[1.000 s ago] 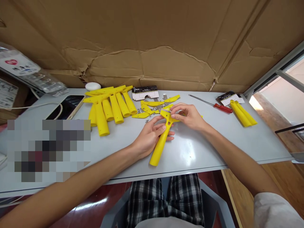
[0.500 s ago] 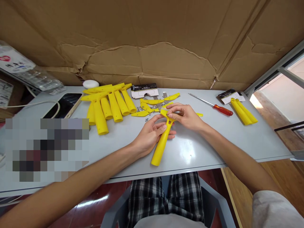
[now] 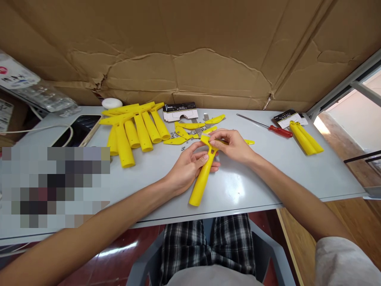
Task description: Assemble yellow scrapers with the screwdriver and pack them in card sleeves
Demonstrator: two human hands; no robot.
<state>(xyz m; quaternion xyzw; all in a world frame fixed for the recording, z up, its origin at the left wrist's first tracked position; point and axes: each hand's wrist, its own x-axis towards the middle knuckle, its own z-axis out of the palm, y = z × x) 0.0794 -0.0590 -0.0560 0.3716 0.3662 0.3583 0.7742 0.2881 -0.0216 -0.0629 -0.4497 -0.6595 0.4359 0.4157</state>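
Observation:
My left hand [image 3: 188, 169] is wrapped around the neck of a yellow T-shaped scraper handle [image 3: 200, 186], which slants with its hollow end towards me. At its head, the fingertips of my right hand [image 3: 233, 146] are pinched together; any small part between them is hidden. Behind my hands lie flat yellow scraper head plates [image 3: 214, 119], a metal blade [image 3: 206, 116] and loose screws [image 3: 182, 148]. Several more yellow T-shaped scraper handles [image 3: 123, 145] rest in a row to the left.
A red-handled screwdriver [image 3: 281, 131] lies at the right, near two yellow tubes [image 3: 306, 139] on a black-and-white packet [image 3: 287, 118]. Another packet [image 3: 180, 113] stands at the back. A phone [image 3: 76, 131], a white rounded object [image 3: 112, 103] and a plastic bottle [image 3: 38, 93] are left.
The handle and both hands stay nearly in place, with only slight finger shifts at the head. The whole view has shifted slightly.

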